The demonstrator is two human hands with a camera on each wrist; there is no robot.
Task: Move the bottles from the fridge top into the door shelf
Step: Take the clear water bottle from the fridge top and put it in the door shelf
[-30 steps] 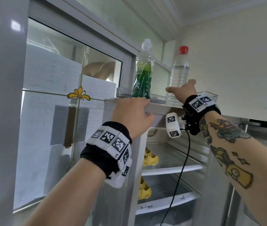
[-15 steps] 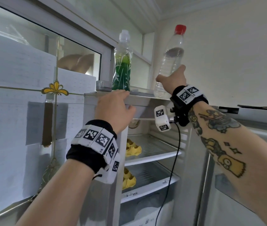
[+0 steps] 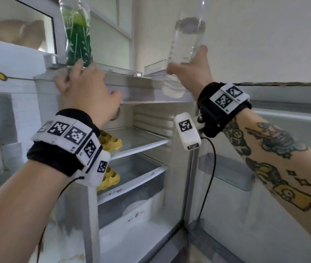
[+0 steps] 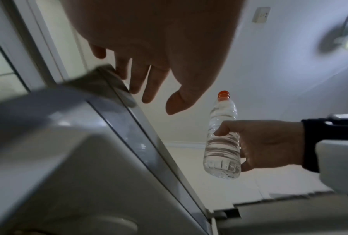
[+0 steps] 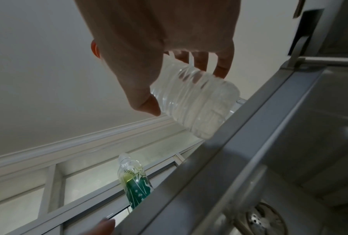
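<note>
My right hand (image 3: 191,72) grips a clear water bottle (image 3: 187,40) around its lower half and holds it tilted in the air, off the fridge top (image 3: 124,78). The left wrist view shows this bottle (image 4: 222,147) with its red cap, in the right hand (image 4: 269,143). A green drink bottle (image 3: 77,38) stands upright at the left end of the fridge top. My left hand (image 3: 86,86) rests on the top's front edge just before the green bottle, fingers relaxed and holding nothing. The grey door shelf (image 3: 225,169) sits on the open door, low at the right.
Clear plastic boxes (image 3: 154,67) sit on the fridge top behind the lifted bottle, and a small clear tub (image 3: 53,60) left of the green one. Inside the fridge, yellow egg trays (image 3: 111,143) lie on glass shelves (image 3: 143,139). A glazed window frame (image 3: 18,35) stands at the left.
My right hand closed round the clear bottle, tilted it and lifted it off the fridge top. My left hand stayed at the top's front edge. The head view dropped lower.
</note>
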